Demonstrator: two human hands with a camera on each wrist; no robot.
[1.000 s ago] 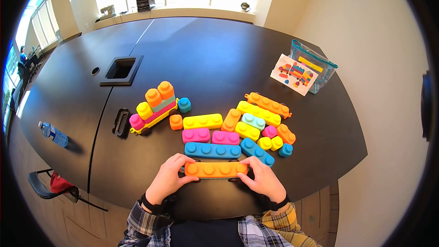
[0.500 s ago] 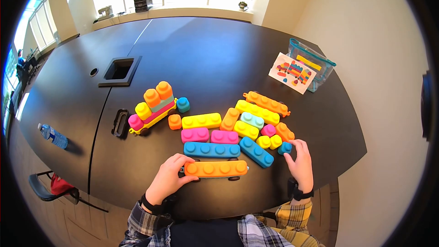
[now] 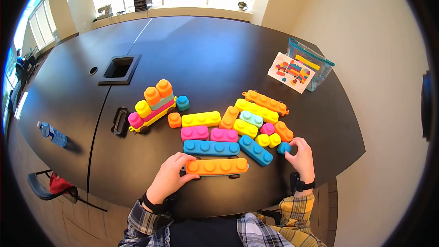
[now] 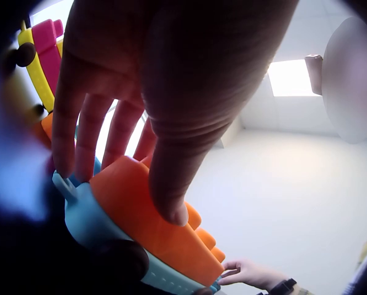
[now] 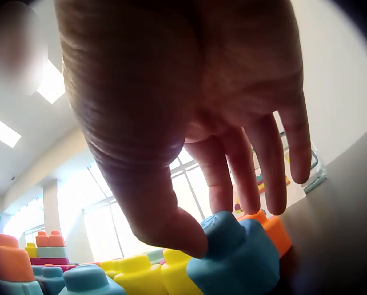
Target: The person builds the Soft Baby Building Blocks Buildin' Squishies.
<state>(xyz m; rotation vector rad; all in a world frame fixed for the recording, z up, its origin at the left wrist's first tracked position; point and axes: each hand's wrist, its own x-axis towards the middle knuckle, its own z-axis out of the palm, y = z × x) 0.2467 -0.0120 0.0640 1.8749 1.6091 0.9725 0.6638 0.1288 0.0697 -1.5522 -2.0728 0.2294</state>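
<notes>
My left hand grips the left end of a long orange block, thumb on the near side and fingers on the far side. In the left wrist view that orange block sits on a light blue wheeled base. Over on the right, my right hand pinches a small blue block by its stud. The right wrist view shows the thumb against the stud of this blue block, with the fingers reaching behind it.
Many blocks lie grouped beyond the hands, including a long blue block and an orange wheeled base. A built wagon stands at left. Farther off are a picture card, a clear bag and a water bottle.
My right hand has left the right end of the orange block, moved right and taken hold of the small blue block. The left hand has stayed on the orange block.
</notes>
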